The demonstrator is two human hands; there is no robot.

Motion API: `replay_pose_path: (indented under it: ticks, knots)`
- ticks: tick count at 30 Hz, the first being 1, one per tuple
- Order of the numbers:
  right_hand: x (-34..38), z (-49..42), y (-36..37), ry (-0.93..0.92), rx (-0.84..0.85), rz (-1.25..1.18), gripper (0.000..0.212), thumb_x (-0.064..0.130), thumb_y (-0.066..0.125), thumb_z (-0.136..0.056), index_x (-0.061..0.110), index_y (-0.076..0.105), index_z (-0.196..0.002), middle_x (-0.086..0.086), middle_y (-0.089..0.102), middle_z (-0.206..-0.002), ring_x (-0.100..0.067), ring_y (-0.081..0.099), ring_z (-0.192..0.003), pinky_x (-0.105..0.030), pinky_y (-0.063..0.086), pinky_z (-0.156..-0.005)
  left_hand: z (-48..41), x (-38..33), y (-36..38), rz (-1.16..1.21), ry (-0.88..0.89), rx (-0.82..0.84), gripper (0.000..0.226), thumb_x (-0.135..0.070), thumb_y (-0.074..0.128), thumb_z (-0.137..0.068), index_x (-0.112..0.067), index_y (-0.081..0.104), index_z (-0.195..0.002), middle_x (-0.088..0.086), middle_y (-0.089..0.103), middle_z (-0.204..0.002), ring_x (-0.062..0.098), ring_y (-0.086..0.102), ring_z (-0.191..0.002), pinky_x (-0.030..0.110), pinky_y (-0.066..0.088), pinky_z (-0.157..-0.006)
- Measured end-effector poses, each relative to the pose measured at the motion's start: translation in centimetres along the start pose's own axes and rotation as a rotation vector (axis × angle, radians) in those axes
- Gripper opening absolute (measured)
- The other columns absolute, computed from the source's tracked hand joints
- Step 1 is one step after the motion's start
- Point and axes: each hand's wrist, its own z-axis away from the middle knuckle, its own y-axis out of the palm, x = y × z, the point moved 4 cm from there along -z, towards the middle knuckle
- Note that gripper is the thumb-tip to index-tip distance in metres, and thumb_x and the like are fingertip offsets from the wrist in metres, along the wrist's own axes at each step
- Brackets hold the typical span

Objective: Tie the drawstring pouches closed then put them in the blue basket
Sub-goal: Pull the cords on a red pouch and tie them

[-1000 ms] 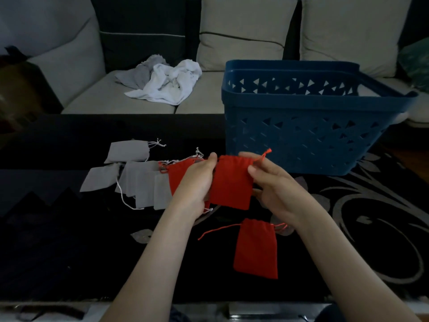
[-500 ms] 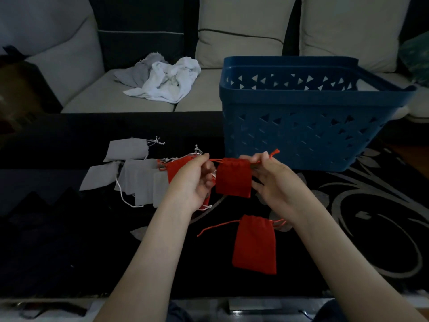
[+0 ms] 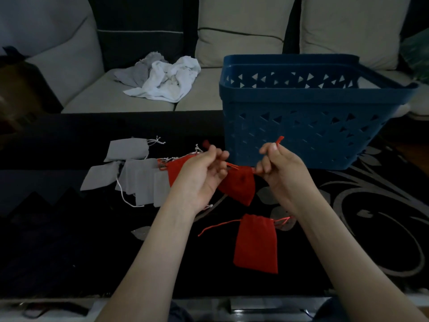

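Observation:
A red drawstring pouch [image 3: 239, 187] hangs between my hands above the dark table, its mouth cinched tight. My left hand [image 3: 202, 173] pinches the left drawstring and my right hand [image 3: 278, 166] pinches the right one, with a red cord end sticking up above the fingers. A second red pouch [image 3: 256, 245] lies flat below, cords spread to both sides. A third red pouch [image 3: 176, 167] is partly hidden behind my left hand. Several grey pouches [image 3: 139, 177] lie to the left. The blue basket [image 3: 308, 126] stands behind my right hand.
The table [image 3: 69, 240] is black with silver leaf patterns on the right. Behind it is a beige sofa [image 3: 97, 94] with a crumpled white and grey cloth [image 3: 167, 77] on the seat. The table's near edge runs along the bottom.
My hands have pulled apart on the drawstrings, and the held red pouch has gone from flat and open to gathered shut at its mouth. The view has tilted slightly.

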Motion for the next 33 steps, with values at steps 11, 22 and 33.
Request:
replay_pose_path:
  ticks: [11, 22, 33]
  knots:
    - [0.7, 1.6, 2.1, -0.128, 0.133, 0.33, 0.012, 0.006, 0.056, -0.091, 0.01, 0.052, -0.08, 0.004, 0.059, -0.051, -0.007, 0.053, -0.052, -0.017, 0.046, -0.059, 0.8, 0.3, 0.8, -0.45, 0.104, 0.069, 0.018, -0.015, 0.058, -0.093, -0.007, 0.051, -0.108, -0.004, 0.067, -0.063, 0.006, 0.049, -0.05, 0.015, 0.037, -0.044]
    - [-0.2, 1.4, 2.1, -0.181, 0.181, 0.669, 0.047, 0.003, 0.062, -0.087, 0.039, 0.05, -0.115, 0.004, 0.06, -0.057, -0.007, 0.06, -0.061, -0.023, 0.051, -0.074, 1.4, 0.2, 1.1, -0.858, 0.316, 0.113, 0.03, -0.008, 0.045, -0.097, -0.018, 0.068, -0.08, -0.01, 0.062, -0.056, 0.001, 0.054, -0.052, 0.015, 0.043, -0.052]
    - [0.3, 1.4, 1.8, -0.25, 0.158, 0.794, 0.036, 0.006, 0.062, -0.087, 0.032, 0.054, -0.111, -0.001, 0.068, -0.066, -0.005, 0.064, -0.066, -0.012, 0.046, -0.072, 1.8, 0.1, 1.6, -1.012, 0.452, 0.133, 0.031, -0.029, 0.049, -0.097, -0.012, 0.069, -0.08, 0.0, 0.066, -0.065, 0.003, 0.06, -0.058, 0.02, 0.049, -0.061]
